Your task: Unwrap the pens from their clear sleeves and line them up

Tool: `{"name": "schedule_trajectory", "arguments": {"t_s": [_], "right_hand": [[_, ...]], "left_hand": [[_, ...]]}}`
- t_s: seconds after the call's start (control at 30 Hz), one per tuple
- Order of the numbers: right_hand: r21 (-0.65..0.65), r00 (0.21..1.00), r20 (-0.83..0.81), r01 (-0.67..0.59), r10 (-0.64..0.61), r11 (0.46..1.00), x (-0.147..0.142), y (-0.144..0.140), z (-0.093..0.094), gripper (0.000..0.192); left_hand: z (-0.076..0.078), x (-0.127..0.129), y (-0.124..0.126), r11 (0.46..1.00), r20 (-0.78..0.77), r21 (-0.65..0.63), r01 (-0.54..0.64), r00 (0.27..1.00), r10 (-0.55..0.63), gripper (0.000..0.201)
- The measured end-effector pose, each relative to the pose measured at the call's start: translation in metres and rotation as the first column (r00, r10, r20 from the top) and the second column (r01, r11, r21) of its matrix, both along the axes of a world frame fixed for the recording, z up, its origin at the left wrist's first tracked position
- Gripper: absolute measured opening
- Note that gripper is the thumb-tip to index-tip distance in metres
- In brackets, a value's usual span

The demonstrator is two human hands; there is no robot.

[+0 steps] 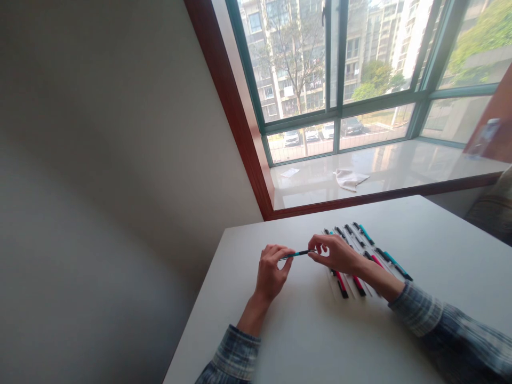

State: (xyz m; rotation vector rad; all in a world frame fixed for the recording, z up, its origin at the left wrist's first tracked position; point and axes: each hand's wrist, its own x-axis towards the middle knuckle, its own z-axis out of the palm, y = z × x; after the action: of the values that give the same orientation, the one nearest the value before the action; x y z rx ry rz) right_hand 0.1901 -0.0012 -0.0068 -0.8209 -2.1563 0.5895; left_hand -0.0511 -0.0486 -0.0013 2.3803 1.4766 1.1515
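My left hand (272, 272) pinches one end of a slim pen (298, 254) with black and teal parts, held roughly level above the table. At the pen's other end, the thumb and fingertips of my right hand (332, 253) close on its dark tip. Under and beside my right forearm lie pen parts in rows: black and teal pieces (366, 234), pink-red barrels with black ends (359, 286), a teal barrel (397, 265) and thin pale tubes. My right hand and wrist hide some of these parts.
The white table (312, 341) reaches to a window sill (392, 168) framed in red-brown wood. On the sill are a crumpled white cloth (351, 180), a paper piece (290, 173) and a clear bottle (486, 137). A grey wall (120, 160) stands at left.
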Motion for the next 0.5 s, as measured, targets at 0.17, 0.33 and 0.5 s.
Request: {"name": "schedule_trajectory", "arguments": {"t_s": [0.17,0.33,0.5], "right_hand": [[0.003,1.000,0.024,0.012,-0.013,1.000,-0.0003,-0.0011,0.0015,0.016],[0.024,1.000,0.013,0.005,-0.005,1.000,-0.0013,-0.0023,0.0024,0.013],[0.001,0.995,0.084,0.045,-0.045,0.999,-0.0021,-0.0026,0.0021,0.024]], "left_hand": [[-0.0006,-0.0006,0.0006,1.000,0.004,-0.005,-0.001,1.000,0.001,0.016],[-0.0022,-0.0012,0.0011,1.000,0.007,-0.009,-0.004,1.000,0.004,0.016],[-0.0029,-0.0019,0.0017,1.000,-0.012,0.000,-0.009,1.000,0.009,0.017]]}}
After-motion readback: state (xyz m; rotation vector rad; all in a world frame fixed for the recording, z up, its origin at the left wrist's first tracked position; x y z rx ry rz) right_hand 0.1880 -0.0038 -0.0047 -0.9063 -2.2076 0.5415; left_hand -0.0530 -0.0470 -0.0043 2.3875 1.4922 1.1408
